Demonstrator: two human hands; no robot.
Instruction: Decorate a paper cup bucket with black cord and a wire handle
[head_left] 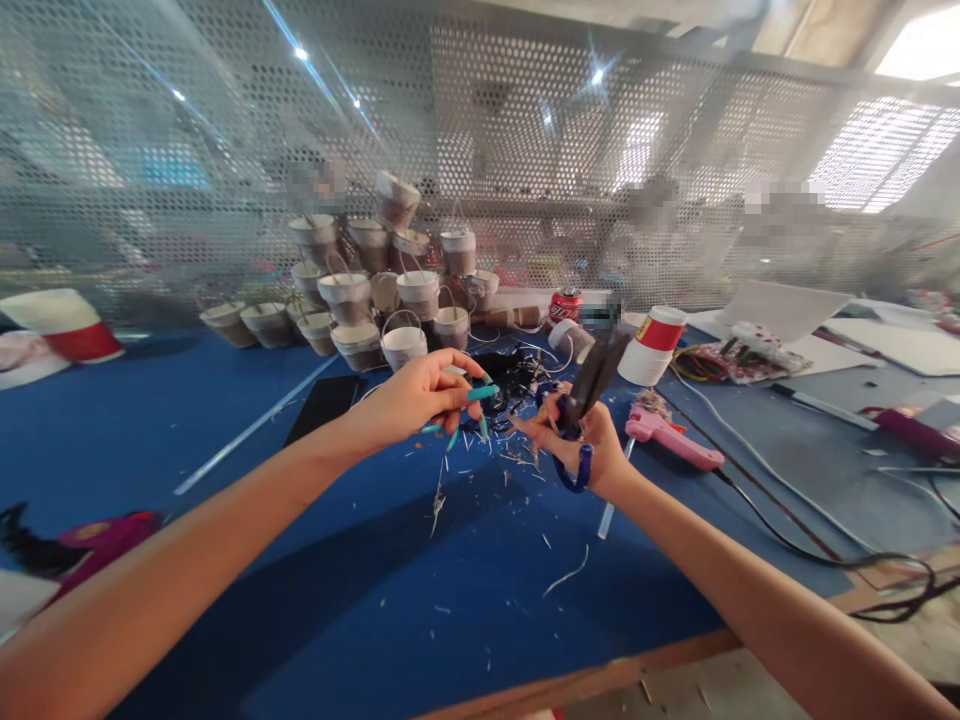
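Observation:
My right hand (596, 440) holds a pair of scissors (598, 375) with blue handle loops and dark blades pointing up and away. The handles rest around the palm and fingers. To its left, my left hand (442, 395) hovers over the table with long teal nails and its thumb and fingertips pinched together. What lies in that pinch is too small to make out. A thin pale fibre strand (438, 505) shows just below those fingers; whether it is held or lies on the table I cannot tell. Black tangled cord (517, 378) and pale clippings lie between the hands.
Small whitish buckets (358, 345) with wire handles are stacked at the back. A red can (564, 305), paper cups (651, 347), and a pink glue gun (675, 436) with its cable lie to the right. A dark flat phone-like slab (322, 410) lies left. Behind stands a perforated metal screen (510, 150).

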